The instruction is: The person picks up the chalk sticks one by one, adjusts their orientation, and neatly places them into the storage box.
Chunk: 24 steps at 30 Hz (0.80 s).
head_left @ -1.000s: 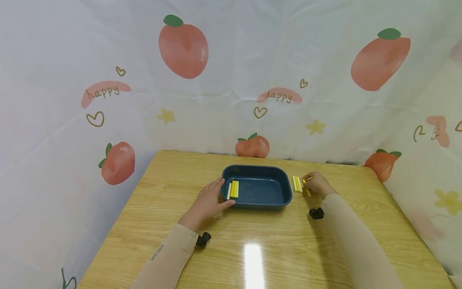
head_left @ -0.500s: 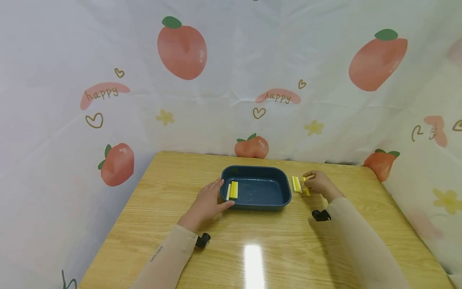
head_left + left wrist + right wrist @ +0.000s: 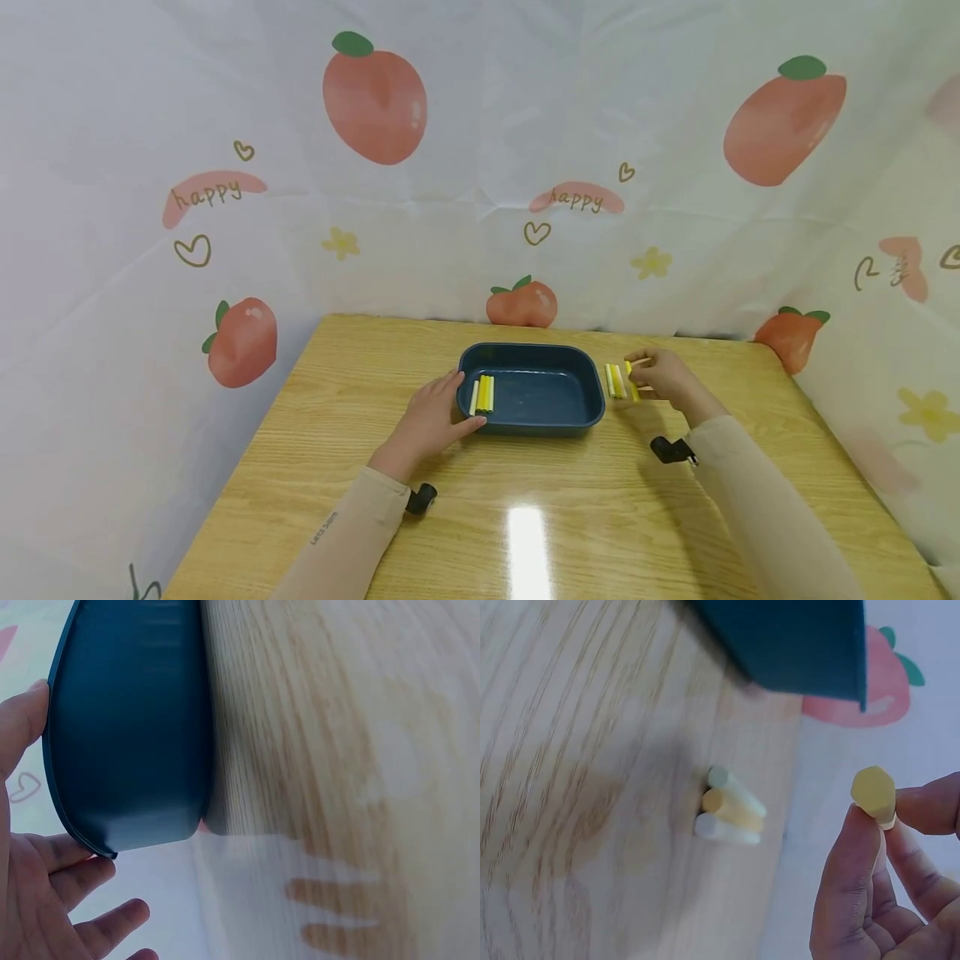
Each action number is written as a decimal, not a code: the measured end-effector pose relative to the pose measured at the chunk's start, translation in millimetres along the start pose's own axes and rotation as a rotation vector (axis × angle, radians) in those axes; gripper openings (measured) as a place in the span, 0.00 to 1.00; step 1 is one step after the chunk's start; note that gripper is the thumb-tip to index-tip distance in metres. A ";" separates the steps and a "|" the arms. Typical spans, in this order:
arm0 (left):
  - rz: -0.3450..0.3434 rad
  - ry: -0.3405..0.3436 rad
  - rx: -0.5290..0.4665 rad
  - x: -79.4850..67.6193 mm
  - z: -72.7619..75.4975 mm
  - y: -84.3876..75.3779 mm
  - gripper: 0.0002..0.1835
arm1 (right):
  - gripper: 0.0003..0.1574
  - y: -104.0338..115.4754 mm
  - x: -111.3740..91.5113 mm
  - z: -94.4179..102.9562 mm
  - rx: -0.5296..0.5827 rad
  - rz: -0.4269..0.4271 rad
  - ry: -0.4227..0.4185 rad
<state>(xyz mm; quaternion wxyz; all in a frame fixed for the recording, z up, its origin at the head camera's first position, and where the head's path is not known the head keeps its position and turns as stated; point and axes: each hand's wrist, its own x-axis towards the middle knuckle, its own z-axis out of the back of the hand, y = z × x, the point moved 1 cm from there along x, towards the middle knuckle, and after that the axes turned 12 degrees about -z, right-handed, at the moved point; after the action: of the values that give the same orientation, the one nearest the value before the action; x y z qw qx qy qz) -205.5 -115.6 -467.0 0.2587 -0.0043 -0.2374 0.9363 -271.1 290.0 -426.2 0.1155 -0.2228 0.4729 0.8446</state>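
In the head view my left hand [image 3: 423, 421] rests spread on the left end of a dark blue tray [image 3: 543, 430], its thumb on the near rim. The left wrist view gives the thumb and fingers touching the rim of the tray [image 3: 135, 727]. Inside, at that end, lies a row of yellow and white chalk sticks [image 3: 483, 395]. My right hand [image 3: 663, 379] pinches a yellow chalk stick [image 3: 874, 791] between thumb and fingers, raised over the table. Close by its left, two white chalks with a yellow one between, a small row [image 3: 731, 806], lie on the table.
The wooden table [image 3: 450, 533] reaches back to a white cloth [image 3: 450, 208] printed with fruit. A bright light reflection [image 3: 528, 550] shows on the near tabletop. A black wrist camera [image 3: 671, 450] sits at the right cuff.
My right hand has tilted and shifted slightly, its wrist moving right, and the pinched yellow chalk has moved a little up and left. The left hand and tray hold their place.
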 end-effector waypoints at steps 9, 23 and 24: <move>-0.019 -0.010 0.017 -0.3 0.2 -1.2 0.52 | 0.31 10.8 -14.4 -6.4 0.056 0.024 0.024; -0.020 -0.019 0.036 -1.2 -0.2 -2.3 0.50 | 0.31 29.6 -27.9 -18.3 0.115 0.063 0.077; -0.020 -0.018 0.037 -1.2 -0.4 -2.0 0.50 | 0.31 31.4 -28.8 -19.1 0.123 0.062 0.080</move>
<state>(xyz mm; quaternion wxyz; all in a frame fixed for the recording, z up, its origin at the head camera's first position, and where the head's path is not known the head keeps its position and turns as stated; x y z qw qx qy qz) -203.5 -114.5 -466.6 0.2661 0.0114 -0.2224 0.9379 -253.6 257.8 -397.5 0.0838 -0.2340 0.5347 0.8077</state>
